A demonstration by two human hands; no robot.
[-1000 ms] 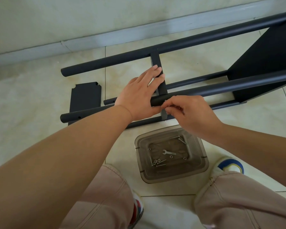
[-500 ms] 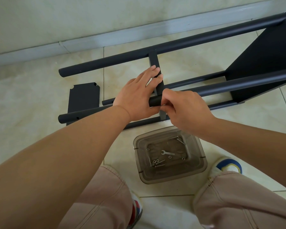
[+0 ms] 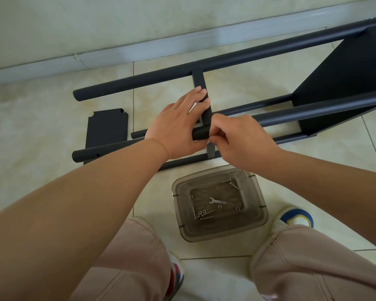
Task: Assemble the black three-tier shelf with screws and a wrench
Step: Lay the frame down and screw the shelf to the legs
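The black shelf frame lies on its side on the tiled floor, with its long tubes (image 3: 139, 83) running left to right. One black panel (image 3: 345, 83) is fitted at the right end. A second panel (image 3: 199, 81) stands edge-on between the tubes in the middle. My left hand (image 3: 176, 129) lies over the front tube (image 3: 313, 109), thumb under it and straight fingers on that middle panel. My right hand (image 3: 239, 140) pinches something small, hidden by its fingers, against the front tube at the joint. A small wrench (image 3: 217, 201) lies in the tray.
A smoky clear plastic tray (image 3: 263, 205) between my knees holds screws and nuts (image 3: 202, 213). A loose black panel (image 3: 106, 127) lies flat on the floor under the frame's left end. The wall's baseboard (image 3: 52, 66) runs close behind. My shoes (image 3: 296, 216) flank the tray.
My right hand has moved left and slightly up along the front tube until it meets the left hand at the middle panel's joint. The left hand has stayed in place.
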